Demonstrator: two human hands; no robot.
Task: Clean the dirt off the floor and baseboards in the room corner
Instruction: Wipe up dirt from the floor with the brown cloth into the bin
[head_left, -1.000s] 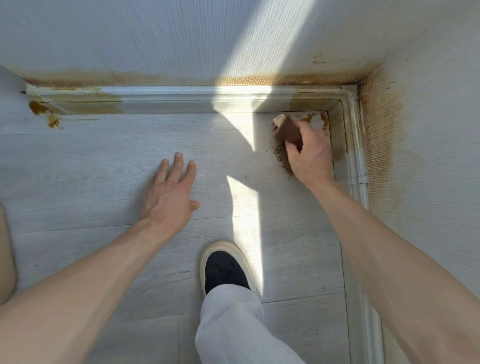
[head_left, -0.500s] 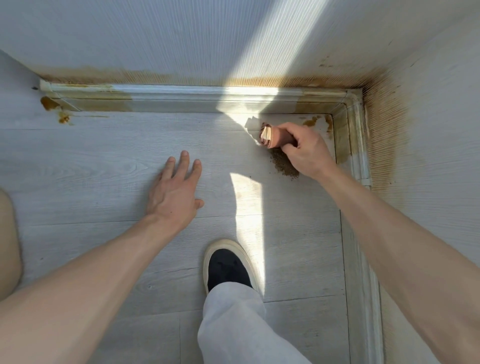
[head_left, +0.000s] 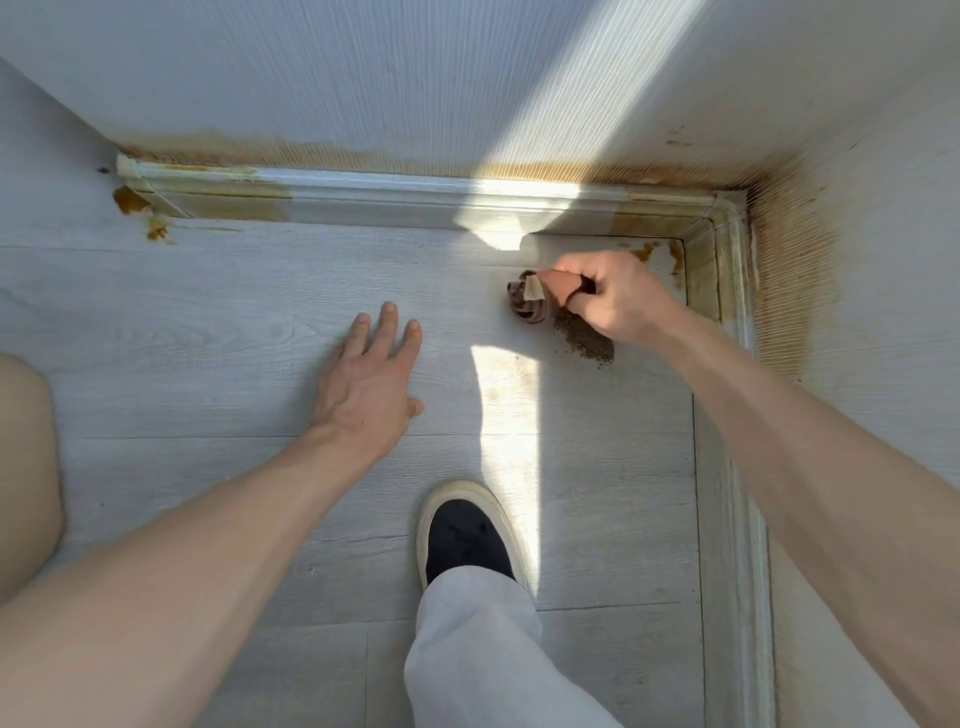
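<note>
Right hand (head_left: 618, 296) shifted left, one cloth (head_left: 535, 301)

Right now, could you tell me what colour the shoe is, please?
The shoe is black with a cream sole rim, seen in the head view.

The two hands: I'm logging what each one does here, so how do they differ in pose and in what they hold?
The left hand lies flat on the floor with fingers straight and spread, holding nothing; the right hand is curled around a brown wad of cloth. The left hand sits mid-floor, the right hand near the stained corner, beside a patch of loose dirt. Both are bare and low at the floor.
</note>
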